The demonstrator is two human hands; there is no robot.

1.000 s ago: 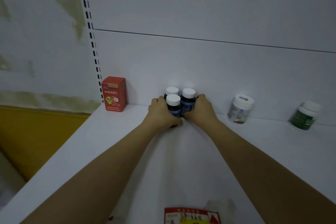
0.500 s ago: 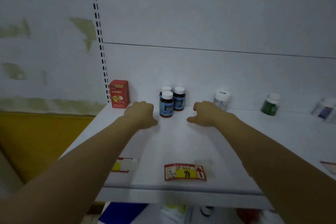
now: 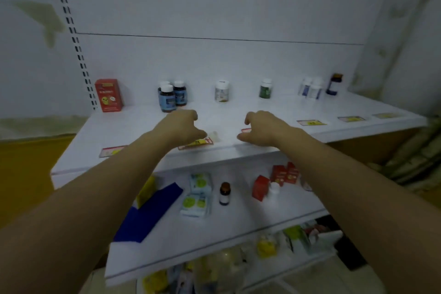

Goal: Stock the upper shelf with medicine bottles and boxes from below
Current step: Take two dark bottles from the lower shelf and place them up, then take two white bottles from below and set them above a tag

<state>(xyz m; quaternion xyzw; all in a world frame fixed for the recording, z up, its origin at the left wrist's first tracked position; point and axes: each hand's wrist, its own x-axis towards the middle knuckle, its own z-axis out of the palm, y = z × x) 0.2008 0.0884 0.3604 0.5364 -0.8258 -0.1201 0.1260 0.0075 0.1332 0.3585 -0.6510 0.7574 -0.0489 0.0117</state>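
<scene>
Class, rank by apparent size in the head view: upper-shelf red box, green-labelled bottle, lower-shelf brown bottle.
1. red box.
2. green-labelled bottle and brown bottle: they look alike, and the brown one is nearer, so unranked.

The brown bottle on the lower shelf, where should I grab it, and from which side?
Probably wrap the brown bottle round its body, below the dark cap, coming from the front. It stands upright, apart from the packets on its left and the red box on its right, so both sides look free.
</scene>
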